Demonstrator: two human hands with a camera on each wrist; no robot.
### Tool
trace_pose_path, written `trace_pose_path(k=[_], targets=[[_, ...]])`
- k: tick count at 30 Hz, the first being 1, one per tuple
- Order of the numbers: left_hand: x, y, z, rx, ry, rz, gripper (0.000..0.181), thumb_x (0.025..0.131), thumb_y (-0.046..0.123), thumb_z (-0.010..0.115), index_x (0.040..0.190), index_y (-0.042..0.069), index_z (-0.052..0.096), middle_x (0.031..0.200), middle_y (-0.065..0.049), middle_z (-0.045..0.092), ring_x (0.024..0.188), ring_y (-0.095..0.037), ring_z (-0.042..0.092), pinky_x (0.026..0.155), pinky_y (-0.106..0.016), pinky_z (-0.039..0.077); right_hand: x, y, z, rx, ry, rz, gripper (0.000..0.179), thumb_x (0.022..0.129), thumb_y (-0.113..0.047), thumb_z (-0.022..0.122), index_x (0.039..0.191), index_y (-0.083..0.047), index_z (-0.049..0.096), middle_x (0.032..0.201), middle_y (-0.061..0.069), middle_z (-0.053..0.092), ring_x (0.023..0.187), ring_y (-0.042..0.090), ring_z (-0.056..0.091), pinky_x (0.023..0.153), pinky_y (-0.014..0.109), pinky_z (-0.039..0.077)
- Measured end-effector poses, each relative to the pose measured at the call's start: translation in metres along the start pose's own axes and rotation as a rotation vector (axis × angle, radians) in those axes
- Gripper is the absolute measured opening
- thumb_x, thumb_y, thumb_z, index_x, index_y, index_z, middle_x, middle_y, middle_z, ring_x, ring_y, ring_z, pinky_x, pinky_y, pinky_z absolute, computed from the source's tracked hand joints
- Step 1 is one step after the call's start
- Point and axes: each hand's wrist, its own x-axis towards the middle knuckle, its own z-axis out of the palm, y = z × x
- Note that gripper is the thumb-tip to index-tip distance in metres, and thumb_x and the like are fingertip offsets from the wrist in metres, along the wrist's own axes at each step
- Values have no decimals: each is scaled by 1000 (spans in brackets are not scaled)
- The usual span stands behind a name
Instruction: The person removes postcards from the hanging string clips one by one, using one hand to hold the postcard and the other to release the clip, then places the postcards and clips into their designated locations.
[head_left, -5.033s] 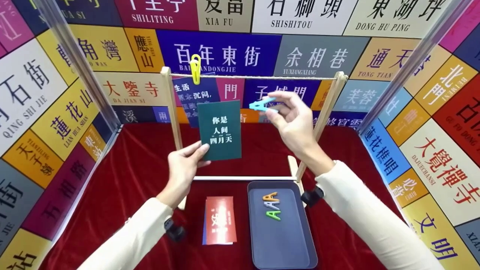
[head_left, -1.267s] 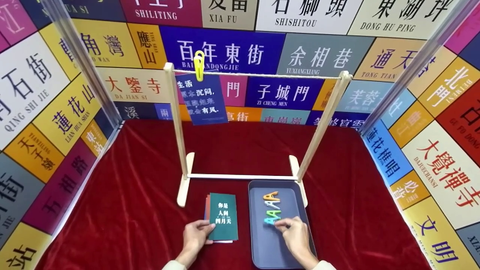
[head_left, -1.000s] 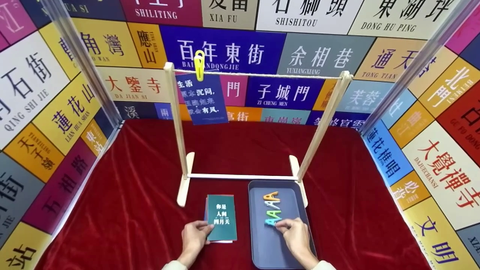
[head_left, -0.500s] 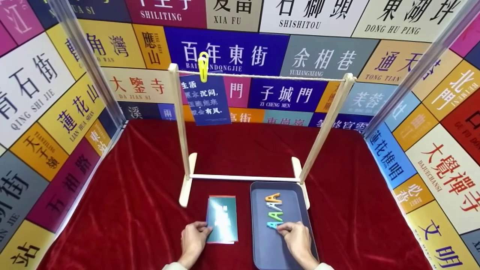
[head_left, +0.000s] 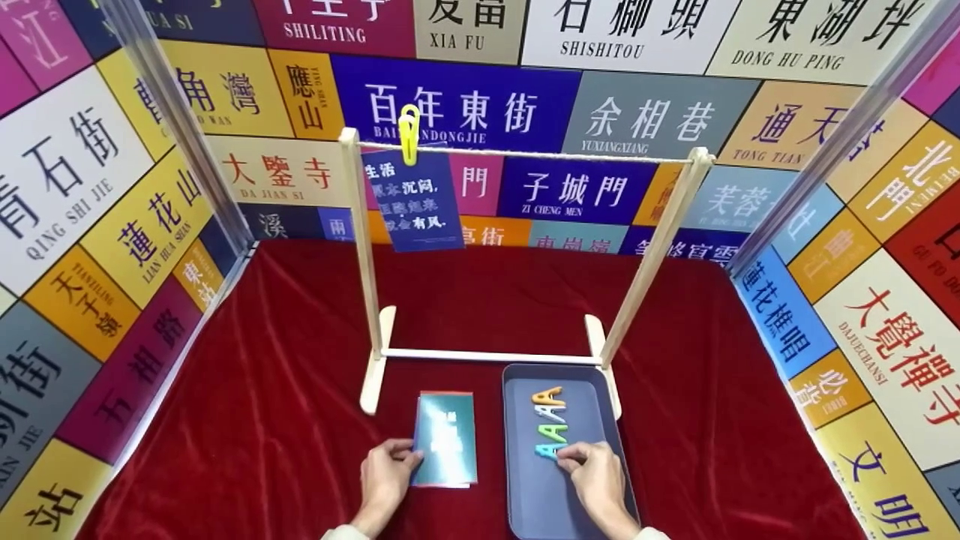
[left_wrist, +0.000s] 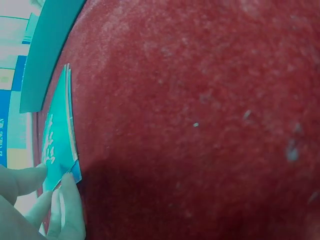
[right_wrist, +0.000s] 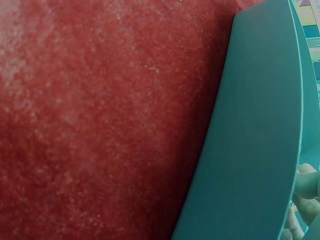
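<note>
A dark green card (head_left: 446,442) with white characters and a bright glare lies on top of a small stack of cards on the red cloth. My left hand (head_left: 384,476) pinches it at its near left edge; the left wrist view shows the thumb and fingertips at the stack's corner. Inside the grey tray (head_left: 536,502), my right hand (head_left: 596,480) pinches a light blue clothespin (head_left: 549,450). It lies in a row with a green clothespin (head_left: 553,433), a pale one (head_left: 550,412) and an orange one (head_left: 547,395). In the right wrist view the tray wall partly hides the fingers.
Behind stands a wooden rack (head_left: 360,247) with a string (head_left: 555,155) across its top. A yellow clothespin (head_left: 409,135) holds a blue card (head_left: 416,202) at the string's left end. The tray sits against the rack's right foot (head_left: 611,390). Panels with printed characters surround the cloth.
The green card and light blue clothespin, earlier held up near the string, have come down to the stack and the tray. The green card shifted slightly left onto the stack; lately both hands barely move.
</note>
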Motion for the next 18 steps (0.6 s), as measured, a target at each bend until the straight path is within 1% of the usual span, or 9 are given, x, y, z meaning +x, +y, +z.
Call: trace_pose_path(k=[2, 5, 8, 10, 13, 15, 18], targets=[[2, 2, -3, -16, -4, -7, 25, 78, 15, 85, 100, 6, 78, 85, -7, 78, 80, -20, 74, 73, -34, 59, 1, -1, -2, -13, 6, 0, 15, 70, -13, 89, 73, -25, 80, 82, 0, 77, 83, 25, 73, 65, 40, 55], [7, 7, -9, -52, -23, 0, 36, 80, 15, 84, 111, 2, 74, 96, -15, 76, 89, -27, 74, 81, -39, 61, 2, -5, -5, -38, 31, -25, 14, 70, -15, 89, 76, -24, 80, 86, 4, 76, 83, 29, 70, 68, 42, 54], [11, 13, -16, -79, -43, 22, 47, 81, 16, 83, 122, -1, 67, 108, -22, 73, 97, -34, 72, 87, -44, 61, 6, -10, -9, -42, 95, -95, 17, 69, -14, 89, 82, -20, 80, 88, 7, 74, 82, 30, 65, 71, 43, 50], [15, 18, -20, -92, -49, 30, 53, 82, 17, 83, 127, -1, 64, 115, -24, 70, 103, -36, 69, 91, -45, 59, 10, -14, -12, -17, 143, -171, 22, 68, -11, 90, 86, -16, 80, 90, 7, 75, 84, 29, 64, 72, 43, 48], [19, 26, -26, -119, -51, 32, 59, 82, 20, 83, 133, 0, 60, 122, -23, 68, 110, -38, 66, 97, -47, 57, 19, -20, -19, 29, 206, -315, 30, 65, -5, 90, 92, -12, 78, 96, 5, 77, 89, 25, 65, 76, 40, 48], [21, 30, -31, -154, -58, 34, 62, 83, 20, 83, 135, 0, 58, 126, -23, 66, 114, -39, 65, 99, -48, 56, 25, -25, -23, 58, 231, -409, 36, 63, -4, 91, 96, -10, 77, 102, 5, 77, 93, 24, 65, 79, 37, 48], [24, 36, -36, -223, -72, 50, 64, 83, 18, 83, 137, -2, 56, 130, -26, 63, 118, -42, 63, 101, -51, 56, 32, -32, -31, 71, 256, -550, 44, 61, -5, 92, 101, -8, 76, 109, 8, 75, 98, 25, 64, 86, 32, 49]])
